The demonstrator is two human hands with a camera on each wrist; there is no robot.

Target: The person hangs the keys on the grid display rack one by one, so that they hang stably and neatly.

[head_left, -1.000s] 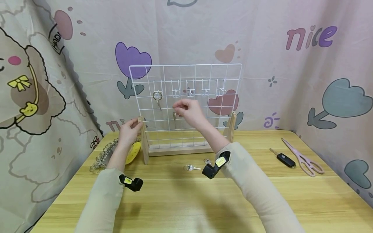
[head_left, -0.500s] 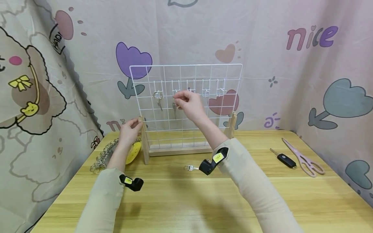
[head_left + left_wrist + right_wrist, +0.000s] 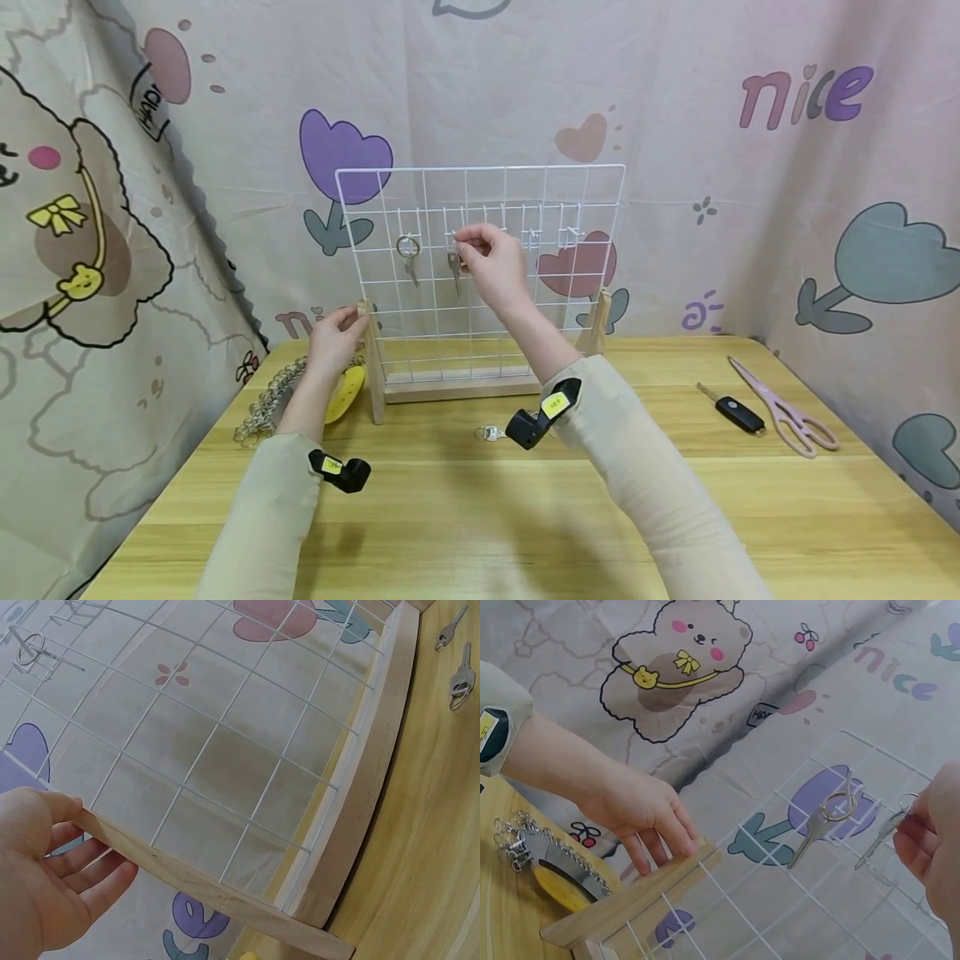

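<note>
A white wire grid point(image 3: 564, 167) stands upright in a wooden base, with a row of small white hooks point(image 3: 570, 237) on it. My left hand point(image 3: 332, 340) grips the top of the base's left wooden post point(image 3: 169, 866), thumb on one side and fingers on the other. With thumb and fingertips my right hand point(image 3: 495, 265) pinches a small ring with a key point(image 3: 877, 838) dangling from it, in front of the second hook from the left. That hook is partly hidden by the fingers. On the leftmost hook another key point(image 3: 808, 840) hangs by a brass-coloured ring point(image 3: 838, 806).
Two loose keys lie on the wooden table before the rack; one key point(image 3: 463, 675) and a smaller key point(image 3: 450, 630) show beside the base. At right are a black car key point(image 3: 738, 414) and pink scissors point(image 3: 783, 408). Metal chain point(image 3: 268, 404) and a yellow piece point(image 3: 345, 393) lie left.
My right hand has risen a little, lifting the pinched key from below the hooks to the second hook's height. The left hand stays on the post.
</note>
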